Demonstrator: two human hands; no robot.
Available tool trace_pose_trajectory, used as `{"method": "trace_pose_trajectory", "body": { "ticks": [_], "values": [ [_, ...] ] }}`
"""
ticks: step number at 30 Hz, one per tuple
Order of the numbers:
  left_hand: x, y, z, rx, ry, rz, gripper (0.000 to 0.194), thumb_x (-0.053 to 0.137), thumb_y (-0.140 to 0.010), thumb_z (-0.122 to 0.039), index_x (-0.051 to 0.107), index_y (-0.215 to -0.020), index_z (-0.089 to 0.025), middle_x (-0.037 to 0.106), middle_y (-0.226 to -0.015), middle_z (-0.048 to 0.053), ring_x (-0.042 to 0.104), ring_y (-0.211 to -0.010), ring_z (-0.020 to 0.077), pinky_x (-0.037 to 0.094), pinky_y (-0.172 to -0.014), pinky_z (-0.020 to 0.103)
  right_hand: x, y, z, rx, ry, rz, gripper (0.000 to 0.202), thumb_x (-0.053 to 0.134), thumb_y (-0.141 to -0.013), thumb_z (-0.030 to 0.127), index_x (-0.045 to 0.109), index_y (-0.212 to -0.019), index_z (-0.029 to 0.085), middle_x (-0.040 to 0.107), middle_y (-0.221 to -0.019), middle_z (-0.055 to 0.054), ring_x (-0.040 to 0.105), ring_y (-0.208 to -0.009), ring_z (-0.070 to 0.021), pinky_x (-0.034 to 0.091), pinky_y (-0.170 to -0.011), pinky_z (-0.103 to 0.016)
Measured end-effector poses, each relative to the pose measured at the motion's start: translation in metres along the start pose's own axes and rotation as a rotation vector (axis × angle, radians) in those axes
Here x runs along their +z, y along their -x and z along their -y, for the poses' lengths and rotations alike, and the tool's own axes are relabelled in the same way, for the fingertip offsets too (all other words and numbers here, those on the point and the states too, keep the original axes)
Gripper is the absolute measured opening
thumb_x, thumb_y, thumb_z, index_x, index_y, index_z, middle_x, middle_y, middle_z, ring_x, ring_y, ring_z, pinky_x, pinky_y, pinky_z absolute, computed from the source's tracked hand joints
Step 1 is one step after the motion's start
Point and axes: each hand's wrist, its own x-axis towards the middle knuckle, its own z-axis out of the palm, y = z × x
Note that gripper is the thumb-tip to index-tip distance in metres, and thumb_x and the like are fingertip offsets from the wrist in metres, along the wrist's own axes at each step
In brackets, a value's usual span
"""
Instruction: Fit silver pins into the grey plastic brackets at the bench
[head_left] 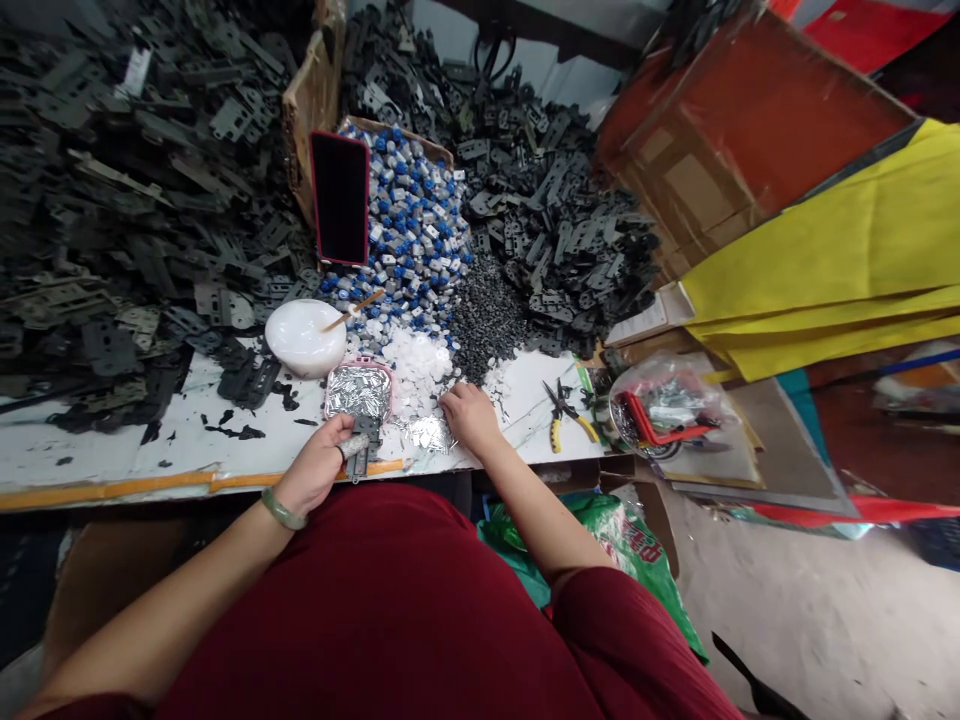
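Our left hand [316, 462] grips a slotted plate [364, 452]; black pieces [486, 312] lie beyond the fingertips of our right hand [472, 418], hold unclear.

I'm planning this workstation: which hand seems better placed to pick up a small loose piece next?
Probably the right hand: it is down beside the loose white pieces and silvery parts, though whether it already holds something is unclear. The left hand is occupied, holding a dark flat part.
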Motion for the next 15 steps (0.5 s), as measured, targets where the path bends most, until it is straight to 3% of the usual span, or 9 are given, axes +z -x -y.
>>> {"method": "trace_pose_trajectory", "body": {
  "ticks": [6,10,13,15],
  "values": [
    [0.002,0.001,0.0,-0.018,0.002,-0.005,0.031,0.076,-0.053,-0.022,0.056,-0.076,-0.017,0.062,-0.064,-0.003,0.052,-0.053,0.0096,0.04,-0.05,0.02,0.003,0.0,-0.003,0.026,-0.034,-0.059,0.021,0.045,-0.093,0.026,0.064,-0.093,0.016,0.062,-0.098,-0.012,0.05,-0.094,-0.0236,0.034,-0.076,-0.032],
    [0.006,0.002,0.0,-0.019,-0.011,0.0,0.033,0.077,-0.053,-0.023,0.055,-0.077,-0.017,0.061,-0.063,-0.004,0.052,-0.053,0.0091,0.04,-0.049,0.02,-0.004,0.001,0.014,0.072,-0.349,-0.121,0.016,0.047,-0.092,0.021,0.061,-0.089,0.014,0.063,-0.093,-0.01,0.054,-0.09,-0.0199,0.037,-0.078,-0.029],
    [0.009,0.003,-0.001,0.011,-0.024,0.017,0.033,0.078,-0.054,-0.024,0.054,-0.076,-0.017,0.061,-0.064,-0.004,0.054,-0.055,0.0099,0.043,-0.051,0.02,-0.014,0.005,0.043,-0.097,-0.695,-0.081,0.011,0.049,-0.09,0.022,0.059,-0.087,0.016,0.064,-0.087,-0.004,0.056,-0.082,-0.0141,0.039,-0.075,-0.024],
    [0.009,0.003,-0.001,0.045,-0.032,0.024,0.033,0.078,-0.054,-0.023,0.053,-0.077,-0.018,0.062,-0.065,-0.004,0.056,-0.058,0.0105,0.045,-0.054,0.021,-0.02,0.009,0.06,-0.194,-0.782,-0.049,0.009,0.053,-0.089,0.024,0.059,-0.085,0.018,0.063,-0.083,-0.001,0.056,-0.078,-0.0128,0.039,-0.072,-0.023]
  ]
}}
